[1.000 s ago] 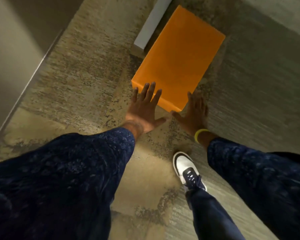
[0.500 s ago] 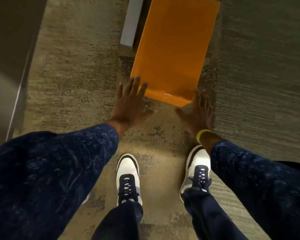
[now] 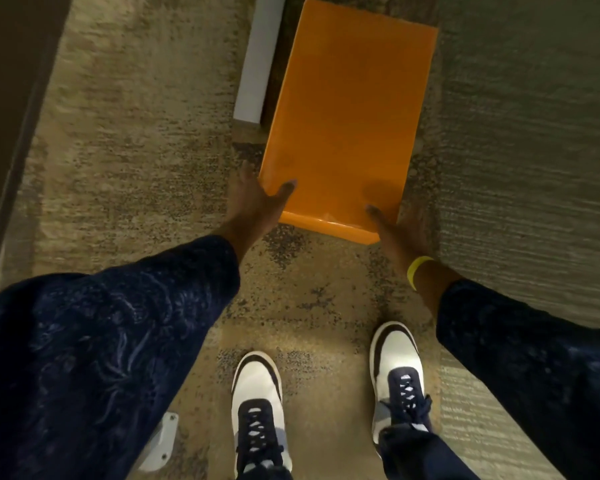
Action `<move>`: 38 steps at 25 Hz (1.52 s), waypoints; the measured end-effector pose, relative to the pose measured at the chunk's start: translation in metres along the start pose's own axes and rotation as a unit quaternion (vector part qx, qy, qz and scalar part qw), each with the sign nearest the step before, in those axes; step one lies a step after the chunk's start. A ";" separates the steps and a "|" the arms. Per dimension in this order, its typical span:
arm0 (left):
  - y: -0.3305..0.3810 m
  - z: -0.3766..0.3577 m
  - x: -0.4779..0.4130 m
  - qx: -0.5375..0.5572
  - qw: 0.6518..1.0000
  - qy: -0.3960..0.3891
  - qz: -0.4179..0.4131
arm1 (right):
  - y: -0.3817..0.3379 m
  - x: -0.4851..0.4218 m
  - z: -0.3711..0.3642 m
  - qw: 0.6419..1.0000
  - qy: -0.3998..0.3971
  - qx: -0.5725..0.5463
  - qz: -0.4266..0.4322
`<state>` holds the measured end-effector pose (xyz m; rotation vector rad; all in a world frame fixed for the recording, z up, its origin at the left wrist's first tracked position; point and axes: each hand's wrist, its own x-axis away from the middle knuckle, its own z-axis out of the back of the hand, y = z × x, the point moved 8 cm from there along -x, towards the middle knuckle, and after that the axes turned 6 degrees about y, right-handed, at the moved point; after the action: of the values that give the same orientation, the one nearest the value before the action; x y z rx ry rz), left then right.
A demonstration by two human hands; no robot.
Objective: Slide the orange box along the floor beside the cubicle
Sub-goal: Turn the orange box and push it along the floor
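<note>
The orange box lies flat on the carpet ahead of me, long side pointing away. My left hand clasps its near left corner, thumb on the top face and fingers down the left side. My right hand holds the near right corner, thumb on top, fingers hidden along the right side. A yellow band circles my right wrist. The white end of the cubicle panel runs along the box's left edge, touching or nearly so.
My two white and navy shoes stand on the mottled carpet just behind the box. A dark wall and baseboard run down the left. A grey ribbed surface rises on the right. A small metal bracket sits at bottom left.
My hands went from lying flat and spread at the box's near edge to gripping its two near corners. My feet have stepped up and the box now points straight ahead along the panel.
</note>
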<state>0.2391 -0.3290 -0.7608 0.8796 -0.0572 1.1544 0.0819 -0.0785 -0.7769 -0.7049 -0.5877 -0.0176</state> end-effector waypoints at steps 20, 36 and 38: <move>-0.013 -0.022 -0.032 0.138 0.990 0.003 -0.027 | -0.009 -0.027 -0.016 0.981 -0.051 -0.185 0.018; 0.053 -0.013 -0.138 0.181 0.983 0.004 -0.026 | -0.109 -0.122 -0.011 0.982 -0.064 -0.156 0.089; 0.056 -0.010 -0.149 0.174 0.984 -0.007 -0.021 | -0.115 -0.129 -0.013 0.981 -0.054 -0.167 0.079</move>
<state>0.1238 -0.4309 -0.8044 1.1930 0.1555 1.1364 -0.0432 -0.1976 -0.7816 -1.0836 -0.6384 0.0704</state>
